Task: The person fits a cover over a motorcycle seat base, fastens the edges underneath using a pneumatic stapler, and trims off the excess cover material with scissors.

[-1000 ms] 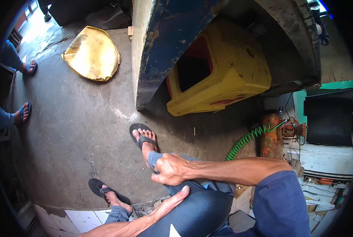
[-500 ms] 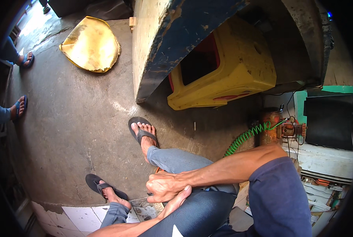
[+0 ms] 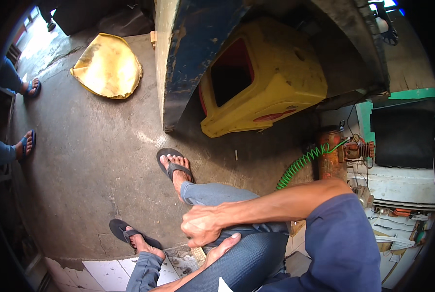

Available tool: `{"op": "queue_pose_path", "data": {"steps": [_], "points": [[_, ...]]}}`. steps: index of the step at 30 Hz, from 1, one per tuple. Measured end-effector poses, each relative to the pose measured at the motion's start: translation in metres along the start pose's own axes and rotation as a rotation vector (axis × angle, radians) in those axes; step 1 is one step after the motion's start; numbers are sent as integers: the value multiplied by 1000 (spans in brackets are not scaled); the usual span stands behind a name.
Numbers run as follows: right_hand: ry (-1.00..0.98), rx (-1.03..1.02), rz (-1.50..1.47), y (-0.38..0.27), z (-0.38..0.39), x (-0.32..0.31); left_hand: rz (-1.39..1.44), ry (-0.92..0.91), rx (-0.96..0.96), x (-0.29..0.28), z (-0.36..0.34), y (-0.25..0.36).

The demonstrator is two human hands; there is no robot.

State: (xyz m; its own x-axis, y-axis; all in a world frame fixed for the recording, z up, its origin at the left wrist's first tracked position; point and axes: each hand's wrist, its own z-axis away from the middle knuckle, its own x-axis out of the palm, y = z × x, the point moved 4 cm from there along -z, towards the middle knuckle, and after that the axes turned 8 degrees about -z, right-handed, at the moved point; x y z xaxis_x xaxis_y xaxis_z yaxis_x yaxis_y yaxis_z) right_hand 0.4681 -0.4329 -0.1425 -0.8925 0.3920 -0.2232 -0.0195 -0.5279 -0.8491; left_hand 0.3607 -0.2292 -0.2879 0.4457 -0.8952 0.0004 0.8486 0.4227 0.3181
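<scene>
A dark padded seat-like piece with a textured cover [image 3: 249, 255] lies across my lap, with a white pointed shape at its lower end. My left hand [image 3: 222, 250] grips its near side, thumb on top and fingers hidden beneath. My right hand [image 3: 202, 226] is closed in a fist just beyond the left hand, at the edge of the piece. Whatever the right fingers hold is hidden. A tan edge [image 3: 198, 255] shows between the hands and the floor.
My sandalled feet rest on the concrete floor [image 3: 81, 180]. A yellow sheet-like piece [image 3: 108, 68] lies at far left. A yellow plastic shell [image 3: 271, 82] sits beneath a blue-painted wooden bench [image 3: 193, 53]. At right are a green coiled hose [image 3: 300, 165] and an orange compressor [image 3: 332, 155]. Another person's feet show at left.
My right hand has come away from my left hand, opening a gap between them. My left thumb stays on the dark piece. The view has shifted slightly.
</scene>
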Motion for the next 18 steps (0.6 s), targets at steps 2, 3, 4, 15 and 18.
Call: {"op": "queue_pose_path", "data": {"steps": [2, 3, 4, 15, 18], "points": [[29, 95, 5, -30, 11, -33, -783, -1098, -162, 90, 134, -37], [55, 190, 11, -42, 19, -42, -719, -1148, -65, 93, 163, 0], [290, 171, -1, -48, 48, -52, -657, -1267, 26, 113, 188, 25], [1108, 463, 270, -138, 178, 24, -610, -980, -381, 117, 189, 15], [1124, 493, 146, -127, 171, 27, -592, -997, -407, 116, 185, 8]]}}
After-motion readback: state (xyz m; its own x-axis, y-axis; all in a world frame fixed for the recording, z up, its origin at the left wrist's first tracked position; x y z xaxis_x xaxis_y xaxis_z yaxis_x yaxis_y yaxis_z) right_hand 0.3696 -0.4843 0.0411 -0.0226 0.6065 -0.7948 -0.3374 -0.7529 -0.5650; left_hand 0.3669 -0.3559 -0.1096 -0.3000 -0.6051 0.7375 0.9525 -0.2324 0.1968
